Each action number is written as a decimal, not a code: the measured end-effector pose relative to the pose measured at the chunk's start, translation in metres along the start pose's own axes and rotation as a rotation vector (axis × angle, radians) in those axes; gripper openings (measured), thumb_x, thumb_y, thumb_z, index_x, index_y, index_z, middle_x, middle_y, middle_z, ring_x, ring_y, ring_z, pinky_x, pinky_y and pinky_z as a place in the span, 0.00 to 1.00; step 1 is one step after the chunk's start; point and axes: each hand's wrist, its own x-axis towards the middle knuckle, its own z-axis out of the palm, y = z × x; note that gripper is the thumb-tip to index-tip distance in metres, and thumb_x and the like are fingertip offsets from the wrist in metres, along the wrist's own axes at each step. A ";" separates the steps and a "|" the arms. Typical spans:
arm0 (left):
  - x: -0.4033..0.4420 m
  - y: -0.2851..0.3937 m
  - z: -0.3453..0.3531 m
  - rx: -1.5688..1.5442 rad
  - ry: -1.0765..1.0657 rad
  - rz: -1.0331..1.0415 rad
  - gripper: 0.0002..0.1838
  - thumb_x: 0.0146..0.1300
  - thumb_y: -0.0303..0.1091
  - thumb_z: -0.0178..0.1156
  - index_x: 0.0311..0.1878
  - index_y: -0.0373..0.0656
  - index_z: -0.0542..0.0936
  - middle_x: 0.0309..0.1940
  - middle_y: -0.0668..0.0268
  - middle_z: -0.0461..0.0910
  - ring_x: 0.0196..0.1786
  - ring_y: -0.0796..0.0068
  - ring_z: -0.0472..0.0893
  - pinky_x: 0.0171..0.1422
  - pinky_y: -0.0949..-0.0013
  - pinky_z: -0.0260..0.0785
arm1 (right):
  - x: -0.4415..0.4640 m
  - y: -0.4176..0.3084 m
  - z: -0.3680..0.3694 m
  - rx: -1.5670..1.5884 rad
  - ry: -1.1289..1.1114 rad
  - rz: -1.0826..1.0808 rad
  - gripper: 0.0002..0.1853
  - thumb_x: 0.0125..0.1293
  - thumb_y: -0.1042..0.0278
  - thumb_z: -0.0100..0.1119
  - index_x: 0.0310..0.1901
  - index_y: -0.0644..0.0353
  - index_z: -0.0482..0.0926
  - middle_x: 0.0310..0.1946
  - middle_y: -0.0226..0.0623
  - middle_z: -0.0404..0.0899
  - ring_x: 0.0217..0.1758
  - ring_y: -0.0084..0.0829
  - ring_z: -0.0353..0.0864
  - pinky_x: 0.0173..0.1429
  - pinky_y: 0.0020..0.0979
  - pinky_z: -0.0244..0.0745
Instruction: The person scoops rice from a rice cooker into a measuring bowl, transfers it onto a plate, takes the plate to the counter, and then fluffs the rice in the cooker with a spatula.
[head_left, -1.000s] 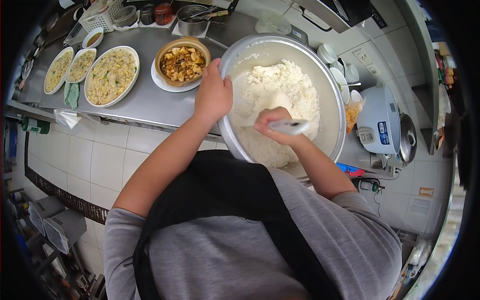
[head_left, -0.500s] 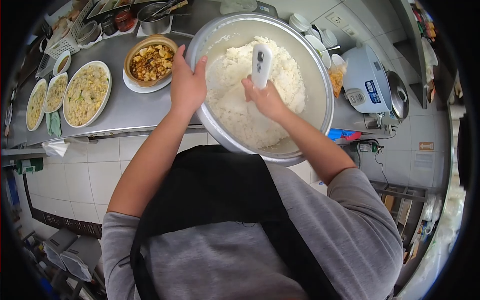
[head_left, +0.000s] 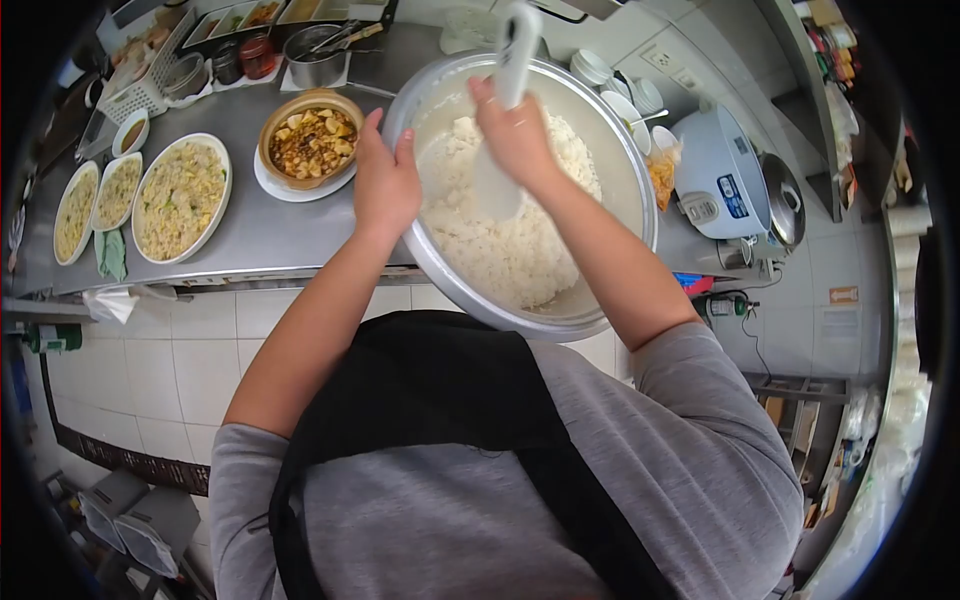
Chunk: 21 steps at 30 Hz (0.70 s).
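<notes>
My right hand is closed round a white rice paddle, its handle pointing up and its blade against the rice. White cooked rice is heaped in a large round metal pot, which is tilted towards me. At the pot's left side rests my left hand, its thumb by the rim and its fingers stretched out and apart from the thumb. Left of that hand, a brown clay bowl of tofu in dark sauce sits on a white plate.
Oval plates of fried rice stand at the counter's left. Behind them are a white basket and a small metal pot with utensils. To the right are a light-blue rice cooker, stacked white bowls and a metal lid.
My right hand and the paddle have moved up and slightly left, bringing the blade into view. The view has shifted a little; my left hand stays at the pot's side.
</notes>
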 end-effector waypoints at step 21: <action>-0.003 0.007 -0.004 0.015 -0.045 -0.056 0.25 0.69 0.38 0.47 0.65 0.35 0.59 0.62 0.45 0.63 0.64 0.49 0.66 0.66 0.58 0.59 | 0.027 0.018 0.002 -0.012 0.077 0.009 0.19 0.66 0.54 0.54 0.26 0.61 0.72 0.17 0.30 0.71 0.22 0.22 0.69 0.28 0.30 0.65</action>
